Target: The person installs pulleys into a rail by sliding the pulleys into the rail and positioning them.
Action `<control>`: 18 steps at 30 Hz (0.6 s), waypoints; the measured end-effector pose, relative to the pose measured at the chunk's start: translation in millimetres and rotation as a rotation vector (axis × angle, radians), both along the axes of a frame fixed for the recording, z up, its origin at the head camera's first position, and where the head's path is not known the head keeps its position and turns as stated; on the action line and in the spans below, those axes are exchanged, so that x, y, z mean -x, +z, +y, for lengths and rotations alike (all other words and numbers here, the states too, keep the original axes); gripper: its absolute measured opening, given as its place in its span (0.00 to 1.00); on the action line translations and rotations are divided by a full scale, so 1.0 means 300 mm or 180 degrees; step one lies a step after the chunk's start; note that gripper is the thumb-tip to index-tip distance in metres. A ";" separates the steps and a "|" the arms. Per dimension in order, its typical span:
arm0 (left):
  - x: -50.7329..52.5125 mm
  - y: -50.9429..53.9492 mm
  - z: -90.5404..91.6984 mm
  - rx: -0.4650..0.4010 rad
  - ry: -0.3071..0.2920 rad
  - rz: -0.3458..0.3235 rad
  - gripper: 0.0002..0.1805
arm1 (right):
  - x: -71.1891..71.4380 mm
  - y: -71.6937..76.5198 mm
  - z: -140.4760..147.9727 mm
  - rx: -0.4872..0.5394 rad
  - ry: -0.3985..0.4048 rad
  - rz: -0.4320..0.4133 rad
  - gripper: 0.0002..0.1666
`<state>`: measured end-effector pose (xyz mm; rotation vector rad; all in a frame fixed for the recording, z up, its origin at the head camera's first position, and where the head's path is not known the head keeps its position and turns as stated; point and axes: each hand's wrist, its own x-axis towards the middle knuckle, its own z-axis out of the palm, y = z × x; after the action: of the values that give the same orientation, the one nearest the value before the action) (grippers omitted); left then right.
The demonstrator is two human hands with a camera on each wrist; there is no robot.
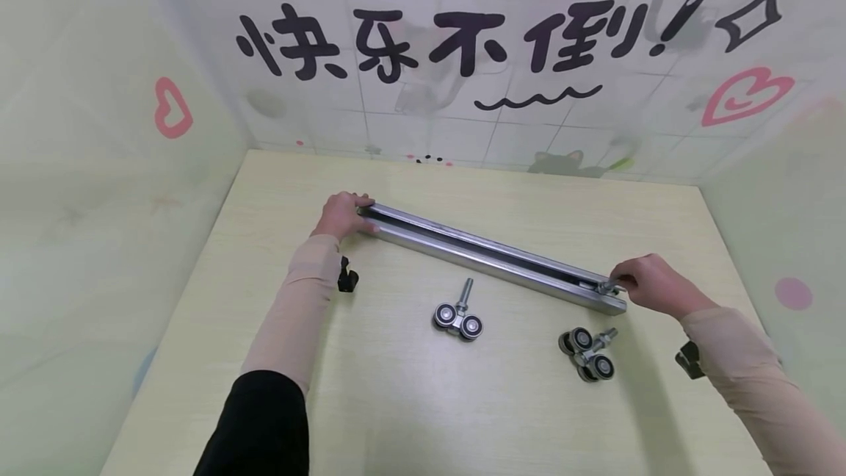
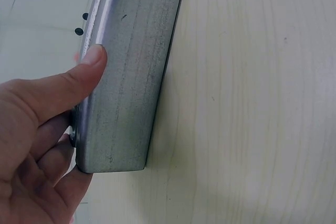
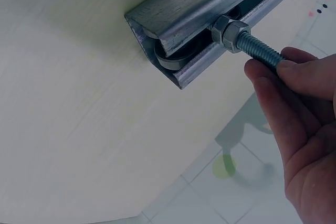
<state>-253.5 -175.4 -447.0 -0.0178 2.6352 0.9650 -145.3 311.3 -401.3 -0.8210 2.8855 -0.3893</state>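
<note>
A slotted metal rail (image 1: 489,254) lies slantwise on the table, slot facing up. My left hand (image 1: 344,216) grips its left end; in the left wrist view the thumb of that hand (image 2: 47,114) presses the rail's side (image 2: 126,77) with the fingers around the end. At the right end, my right hand (image 1: 661,286) pinches a threaded bolt (image 3: 260,51) between thumb and fingers (image 3: 299,103). The bolt stands out of the slot with two nuts on it, and a wheel (image 3: 176,59) shows inside the rail's open end (image 3: 152,51).
Nearer than the rail on the table (image 1: 396,402), a wheeled roller with a bolt (image 1: 456,320) lies at the middle and another roller (image 1: 587,358) lies to the right. Printed sheeting (image 1: 423,123) stands behind and at both sides of the table.
</note>
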 end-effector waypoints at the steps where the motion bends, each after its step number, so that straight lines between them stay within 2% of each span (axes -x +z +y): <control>1: 0.000 0.000 0.001 0.0002 -0.0003 -0.0004 0.37 | 0.000 0.001 -0.001 0.0001 0.0012 0.0008 0.12; 10: 0.007 -0.010 -0.001 0.0020 -0.0029 0.0043 0.37 | 0.008 0.029 -0.029 -0.0125 -0.0068 -0.0020 0.09; 14: 0.013 -0.019 -0.005 0.0016 -0.0023 0.0056 0.37 | 0.023 0.045 -0.062 -0.0090 -0.0190 -0.0108 0.18; 18: 0.012 -0.022 -0.009 -0.0009 -0.0039 0.0060 0.37 | 0.041 0.032 -0.112 -0.0123 -0.0256 -0.0346 0.28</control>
<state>-257.1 -178.0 -453.5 0.0083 2.6481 0.9695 -157.6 277.8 -391.7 -0.6579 2.8219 -0.3730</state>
